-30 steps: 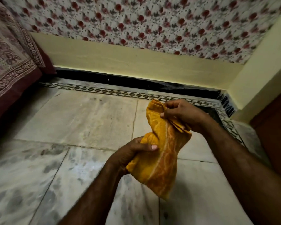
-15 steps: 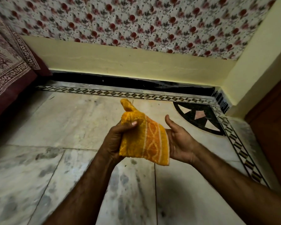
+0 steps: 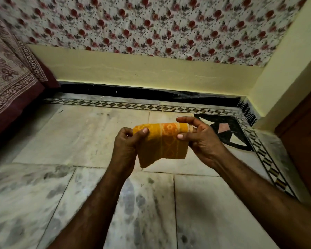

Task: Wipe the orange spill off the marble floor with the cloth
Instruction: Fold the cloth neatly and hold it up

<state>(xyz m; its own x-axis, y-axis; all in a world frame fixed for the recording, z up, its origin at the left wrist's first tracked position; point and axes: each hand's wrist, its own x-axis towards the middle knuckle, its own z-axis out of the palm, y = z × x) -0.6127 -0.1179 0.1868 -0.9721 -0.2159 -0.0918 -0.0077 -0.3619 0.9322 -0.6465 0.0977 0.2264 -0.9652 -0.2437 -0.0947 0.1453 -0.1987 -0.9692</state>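
Both hands hold the cloth (image 3: 162,142) up in mid-air, above the marble floor (image 3: 65,141), not touching it. Cloth is yellow-orange w/ a patterned orange band, folded over into a short roll at the top, lower edge hanging loose.

Left hand (image 3: 126,146) grips the cloth's left end: thumb pressed on the front, other fingers curled round behind, closed tight on it. Right hand (image 3: 199,139) is at the right end: thumb on the front of the orange band, fingers arched over the top & only half curled, so a looser hold; fingertips' contact w/ the back can't be seen.

No orange spill can be made out on the floor; slabs show grey smudgy veining near the person, paler beige further off. Hands & cloth cover part of the middle slab.

Around: patterned inlay border (image 3: 151,106) runs along the far floor edge & down the right side, w/ a black corner inlay (image 3: 228,130) just behind the right hand. Black skirting (image 3: 133,92) under a pale yellow wall (image 3: 142,71), floral wallpaper (image 3: 151,27) above. Printed maroon bedspread (image 3: 9,81) hangs at far left, well apart from the hands. Brown wooden door (image 3: 305,133) at far right. Nothing lies on the floor btw the person & the wall.
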